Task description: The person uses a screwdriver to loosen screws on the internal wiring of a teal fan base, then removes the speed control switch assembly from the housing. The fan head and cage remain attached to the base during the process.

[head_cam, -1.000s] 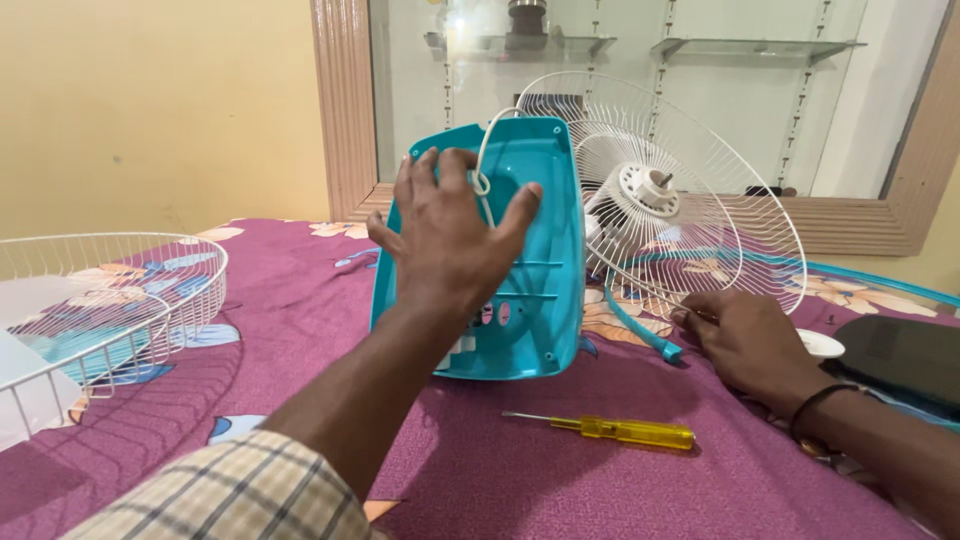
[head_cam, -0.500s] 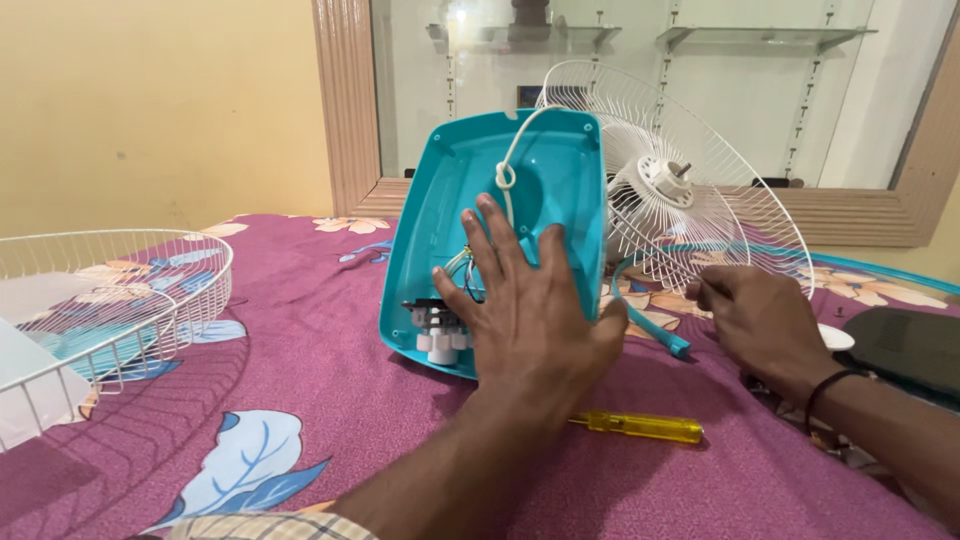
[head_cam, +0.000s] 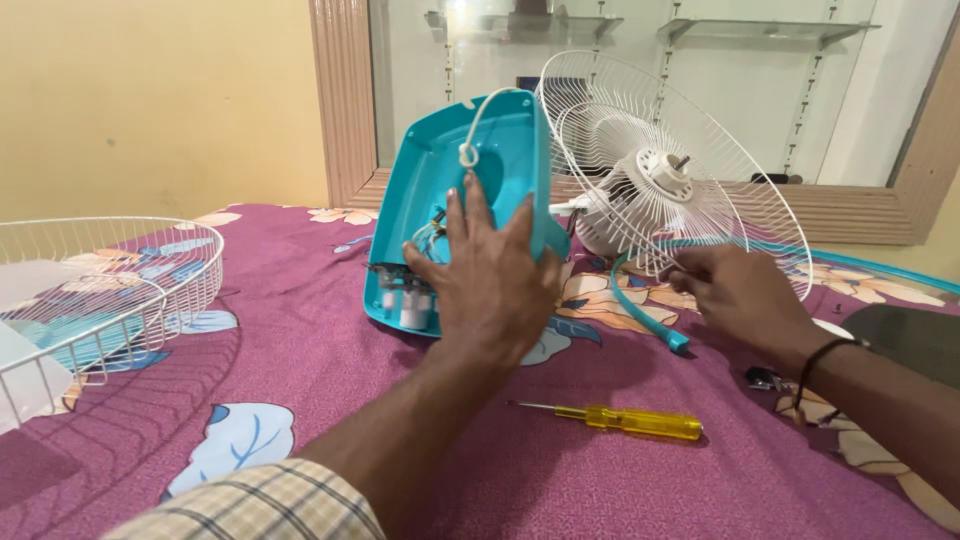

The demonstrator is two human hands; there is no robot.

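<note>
Two hands work on a dismantled table fan lying on a cloth-covered surface. Left hand [head_cam: 492, 275] lies flat, fingers spread wide, pressed against the open underside of the teal base [head_cam: 440, 180]; its grip encloses nothing, the palm only steadying the shell. That base stands tilted on its lower edge, hollow side toward the viewer, with small white parts and wiring [head_cam: 408, 295] exposed at the bottom and a white cord [head_cam: 470, 140] looped and knotted near the top. Right hand [head_cam: 735, 295] rests just beside the lower rim of the white wire guard [head_cam: 720, 190], fingers curled at the wires; whether they pinch a wire cannot be told. A dark band circles that wrist. At the guard's centre sits the white motor hub [head_cam: 660, 172] with its short shaft. Beneath the guard a teal rim strip [head_cam: 640, 315] curves along the cloth and ends near the right hand. Between the two forearms lies a yellow-handled screwdriver [head_cam: 610, 417], untouched, blade pointing left. Well apart at far left sits a second white guard [head_cam: 120, 290], concave side up. Purple floral cloth [head_cam: 300, 350] covers everything below; behind stands a wood-framed mirror [head_cam: 345, 100].
</note>
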